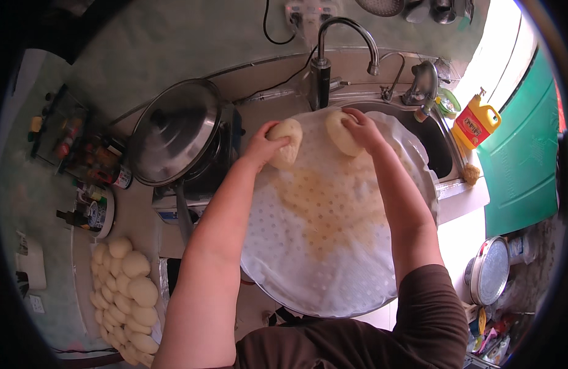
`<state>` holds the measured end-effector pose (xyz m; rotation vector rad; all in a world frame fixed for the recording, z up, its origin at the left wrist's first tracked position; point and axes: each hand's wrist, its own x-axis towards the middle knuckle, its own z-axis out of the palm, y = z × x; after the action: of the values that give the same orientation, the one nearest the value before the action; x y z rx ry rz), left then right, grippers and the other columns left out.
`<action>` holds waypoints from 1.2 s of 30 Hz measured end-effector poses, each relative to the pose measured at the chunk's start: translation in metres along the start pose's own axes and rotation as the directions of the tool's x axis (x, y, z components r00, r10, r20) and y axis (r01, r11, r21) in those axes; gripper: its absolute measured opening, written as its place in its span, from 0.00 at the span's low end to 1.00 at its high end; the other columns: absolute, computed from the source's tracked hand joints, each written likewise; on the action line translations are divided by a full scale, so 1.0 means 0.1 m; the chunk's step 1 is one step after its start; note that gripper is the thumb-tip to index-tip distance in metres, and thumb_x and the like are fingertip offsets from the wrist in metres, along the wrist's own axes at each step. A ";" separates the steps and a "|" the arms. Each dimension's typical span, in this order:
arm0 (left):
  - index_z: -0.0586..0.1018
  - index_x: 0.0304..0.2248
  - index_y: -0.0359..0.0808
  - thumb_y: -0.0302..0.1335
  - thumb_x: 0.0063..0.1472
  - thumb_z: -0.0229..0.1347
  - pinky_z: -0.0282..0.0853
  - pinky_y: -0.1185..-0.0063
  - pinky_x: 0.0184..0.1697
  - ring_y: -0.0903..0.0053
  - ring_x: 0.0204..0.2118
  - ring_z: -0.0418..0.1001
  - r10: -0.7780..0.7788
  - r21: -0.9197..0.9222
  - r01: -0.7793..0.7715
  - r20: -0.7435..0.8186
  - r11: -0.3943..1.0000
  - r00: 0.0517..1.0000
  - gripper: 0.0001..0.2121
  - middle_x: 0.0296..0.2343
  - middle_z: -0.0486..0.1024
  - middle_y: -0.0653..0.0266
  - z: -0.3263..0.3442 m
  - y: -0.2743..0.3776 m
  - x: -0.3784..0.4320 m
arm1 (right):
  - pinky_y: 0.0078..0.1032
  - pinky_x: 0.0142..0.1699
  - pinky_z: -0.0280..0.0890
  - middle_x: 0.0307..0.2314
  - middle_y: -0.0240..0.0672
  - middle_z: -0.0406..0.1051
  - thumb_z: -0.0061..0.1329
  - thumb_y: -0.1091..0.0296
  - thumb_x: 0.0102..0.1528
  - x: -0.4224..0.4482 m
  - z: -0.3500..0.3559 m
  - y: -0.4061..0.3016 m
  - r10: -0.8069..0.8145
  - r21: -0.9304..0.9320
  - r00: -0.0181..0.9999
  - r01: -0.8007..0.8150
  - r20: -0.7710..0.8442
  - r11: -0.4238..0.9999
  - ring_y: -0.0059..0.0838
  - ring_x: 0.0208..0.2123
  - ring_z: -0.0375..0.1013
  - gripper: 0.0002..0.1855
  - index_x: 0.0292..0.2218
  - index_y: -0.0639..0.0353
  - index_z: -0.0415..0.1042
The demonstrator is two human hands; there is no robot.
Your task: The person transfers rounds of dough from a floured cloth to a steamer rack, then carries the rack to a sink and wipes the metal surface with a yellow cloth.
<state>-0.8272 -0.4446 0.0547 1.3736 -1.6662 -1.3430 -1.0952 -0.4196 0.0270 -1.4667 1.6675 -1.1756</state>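
My left hand (265,145) grips a pale, smooth bun (288,143), thumb across its front. A second bun (344,133) of the same kind is held in my right hand (361,130), fingers over its top. Both are at the far side of a large round steamer tray (353,304) lined with a whitish cloth (279,240). Regular holes show through the cloth, and a yellowish wet stain spreads over its middle. I cannot tell whether the buns touch the cloth.
A lidded wok (175,133) sits on a gas stove at left, its handle pointing towards me. Many similar buns (127,295) are heaped on the left counter. Behind the tray are a sink (438,147) and a tall faucet (323,78). A yellow detergent jug (476,122) stands right.
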 end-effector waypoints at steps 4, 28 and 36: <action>0.63 0.48 0.44 0.41 0.58 0.41 0.61 0.66 0.49 0.67 0.50 0.61 -0.038 -0.840 0.053 0.039 0.540 0.999 0.20 0.46 0.63 0.64 -0.05 -0.01 0.05 | 0.30 0.43 0.65 0.41 0.38 0.66 0.38 0.68 0.55 0.08 -0.43 0.29 0.235 0.814 0.971 -0.167 0.040 0.556 0.30 0.40 0.68 0.19 0.49 0.55 0.60; 0.56 0.54 0.43 0.61 0.52 0.31 0.46 0.65 0.57 0.66 0.55 0.52 0.346 -0.933 0.061 -0.070 -0.354 0.936 0.37 0.53 0.54 0.63 -1.42 -0.82 -4.12 | 0.40 0.51 0.58 0.51 0.40 0.53 0.31 0.52 0.57 -2.85 1.31 -1.85 -0.407 0.676 0.865 0.113 0.293 0.728 0.40 0.51 0.56 0.28 0.55 0.56 0.47; 0.55 0.53 0.41 0.62 0.52 0.28 0.52 0.63 0.54 0.62 0.53 0.56 -0.235 -0.883 -0.466 -0.444 -0.049 0.865 0.38 0.51 0.56 0.60 -2.40 -1.62 -5.68 | 0.38 0.51 0.58 0.46 0.39 0.62 0.32 0.51 0.55 -3.01 4.16 -3.37 -0.086 0.516 0.519 -0.791 0.850 0.329 0.37 0.47 0.62 0.25 0.49 0.57 0.59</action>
<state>-0.3908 0.0198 0.0649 0.4093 -0.0331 -1.3568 -0.5257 -0.2125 0.1288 -0.5294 0.4558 -0.6835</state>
